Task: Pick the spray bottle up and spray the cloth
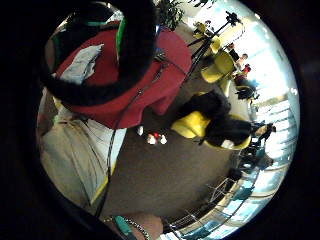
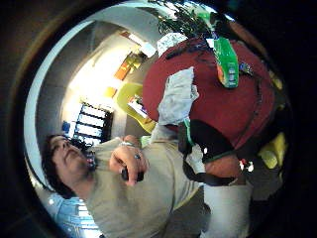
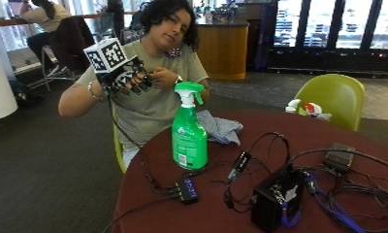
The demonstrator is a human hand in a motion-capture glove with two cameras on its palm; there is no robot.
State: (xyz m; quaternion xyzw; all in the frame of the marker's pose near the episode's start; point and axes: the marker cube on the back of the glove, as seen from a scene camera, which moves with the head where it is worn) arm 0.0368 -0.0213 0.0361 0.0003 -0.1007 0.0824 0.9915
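Nearest, low in the frame, a black box [image 3: 276, 199] and tangled cables [image 3: 349, 184] crowd the red table [image 3: 375, 141]. At centre stands the green spray bottle [image 3: 189, 131], upright, the grey cloth [image 3: 221, 127] just behind it. Upper left, the grip [image 3: 131, 78] is raised at chest height, fingers loosely curled, holding nothing, beside the bare hand [image 3: 162, 76].

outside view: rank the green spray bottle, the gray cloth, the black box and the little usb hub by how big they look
1. green spray bottle
2. black box, though it sits nearer the camera, which may flatter it
3. gray cloth, partly hidden behind the bottle, so its rank against the box is unsure
4. usb hub, clearly smallest
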